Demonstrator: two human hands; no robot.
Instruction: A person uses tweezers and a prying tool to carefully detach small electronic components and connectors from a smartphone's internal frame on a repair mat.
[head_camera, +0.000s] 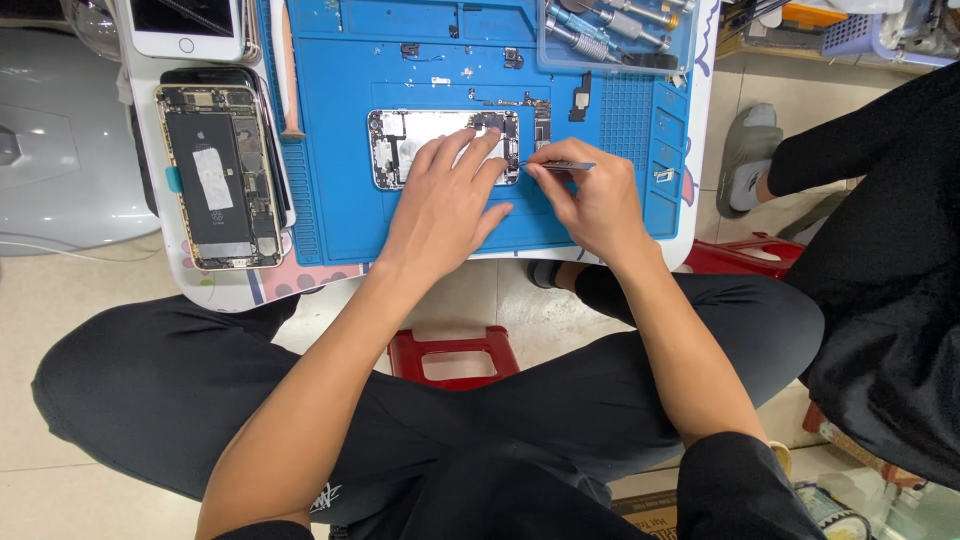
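The left hand (445, 195) lay flat on an opened phone shell (400, 150) on the blue work mat (340, 90). The right hand (590, 195) pinched tweezers (560, 165), tips at the shell's right edge. A second opened phone (218, 190) lay left of the mat, and a red stool (455, 355) stood below.

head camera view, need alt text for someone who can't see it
Seen from above, a seated person's left hand steadies an opened phone shell on a blue repair mat while the right hand holds tweezers to its edge. A second opened phone lies to the left.
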